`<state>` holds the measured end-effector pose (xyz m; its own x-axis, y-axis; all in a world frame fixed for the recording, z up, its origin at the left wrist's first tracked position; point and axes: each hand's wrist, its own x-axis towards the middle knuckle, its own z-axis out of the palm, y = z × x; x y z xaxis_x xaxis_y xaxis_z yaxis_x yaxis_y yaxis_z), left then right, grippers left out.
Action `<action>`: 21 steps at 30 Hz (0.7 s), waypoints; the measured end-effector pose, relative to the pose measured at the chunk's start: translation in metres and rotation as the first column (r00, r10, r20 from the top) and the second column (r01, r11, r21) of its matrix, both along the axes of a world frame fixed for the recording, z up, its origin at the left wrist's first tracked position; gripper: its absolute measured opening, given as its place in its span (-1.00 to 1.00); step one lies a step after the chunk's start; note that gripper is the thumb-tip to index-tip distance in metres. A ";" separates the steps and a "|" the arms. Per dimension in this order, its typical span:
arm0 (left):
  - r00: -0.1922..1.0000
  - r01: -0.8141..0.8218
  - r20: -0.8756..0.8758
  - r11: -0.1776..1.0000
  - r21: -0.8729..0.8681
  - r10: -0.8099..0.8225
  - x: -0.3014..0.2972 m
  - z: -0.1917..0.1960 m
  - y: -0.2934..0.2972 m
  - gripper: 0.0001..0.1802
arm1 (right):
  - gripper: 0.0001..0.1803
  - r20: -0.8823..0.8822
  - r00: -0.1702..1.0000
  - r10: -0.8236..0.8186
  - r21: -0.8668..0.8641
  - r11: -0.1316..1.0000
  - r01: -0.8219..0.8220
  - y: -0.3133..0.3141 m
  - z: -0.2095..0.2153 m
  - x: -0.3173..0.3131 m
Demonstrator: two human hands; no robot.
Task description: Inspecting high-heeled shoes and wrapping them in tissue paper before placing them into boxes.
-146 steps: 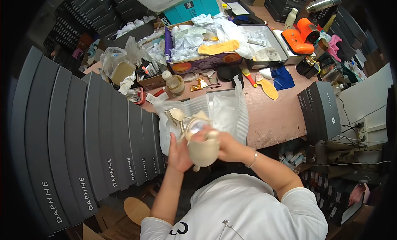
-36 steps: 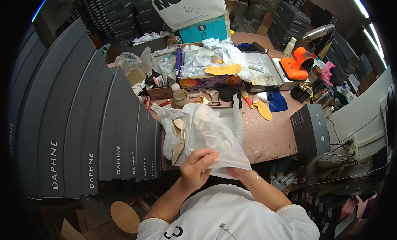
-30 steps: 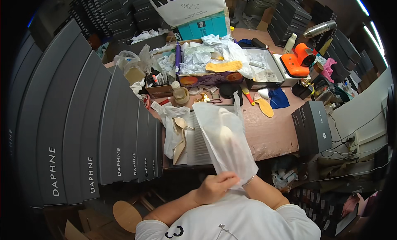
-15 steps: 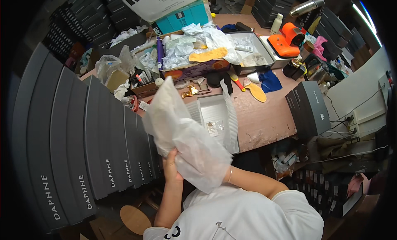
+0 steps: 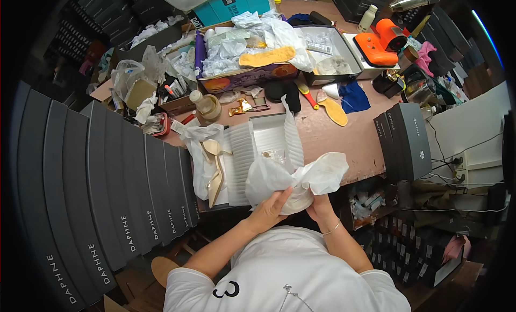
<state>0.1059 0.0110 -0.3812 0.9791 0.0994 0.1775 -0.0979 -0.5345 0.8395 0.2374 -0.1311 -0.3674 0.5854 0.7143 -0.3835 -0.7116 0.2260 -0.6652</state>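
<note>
In front of my body both hands grip a thin, crumpled white bag (image 5: 277,180). My left hand (image 5: 270,209) pinches its near left side, thumb on top. My right hand (image 5: 321,206) is closed on its right part, with most fingers hidden underneath. What the bag contains, if anything, cannot be made out. Just beyond the hands lies an open shoe box (image 5: 302,188) lined with ribbed white paper (image 5: 241,161), with a small clear packet (image 5: 275,156) in it. To its left, a beige pointed high-heeled shoe (image 5: 216,184) rests on white tissue (image 5: 200,175).
Tall stacks of grey shoe boxes (image 5: 102,194) line the left side. Further grey boxes (image 5: 403,142) stand at the table's right edge. Toward the back are a paper-filled carton (image 5: 247,85), a glass bottle (image 5: 207,105), a yellow insole (image 5: 334,113) and an orange device (image 5: 379,46).
The bag has come down and to the right, folding up between both hands. My right hand, earlier covered by it, now shows. The beige shoe and tissue have come into sight.
</note>
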 end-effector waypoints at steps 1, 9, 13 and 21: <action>1.000 0.010 0.001 1.000 0.007 -0.010 0.010 -0.004 0.001 0.06 | -0.41 0.007 1.000 0.001 -0.031 1.000 -0.001 -0.005 0.004 0.009; 0.901 -0.433 -0.014 0.901 0.029 0.434 0.077 0.006 -0.011 -0.05 | -0.51 0.517 0.836 0.187 -0.428 0.901 0.063 -0.056 0.027 0.050; 0.993 -0.101 -0.080 0.983 -0.152 0.089 0.074 -0.059 -0.031 -0.19 | -0.52 0.480 0.873 0.082 -0.217 0.976 0.028 -0.059 0.089 0.079; 0.685 0.564 -0.337 0.763 -0.316 -0.646 0.027 -0.014 -0.037 -0.69 | -0.44 0.379 0.587 0.715 -0.503 0.692 -0.519 0.074 -0.037 0.060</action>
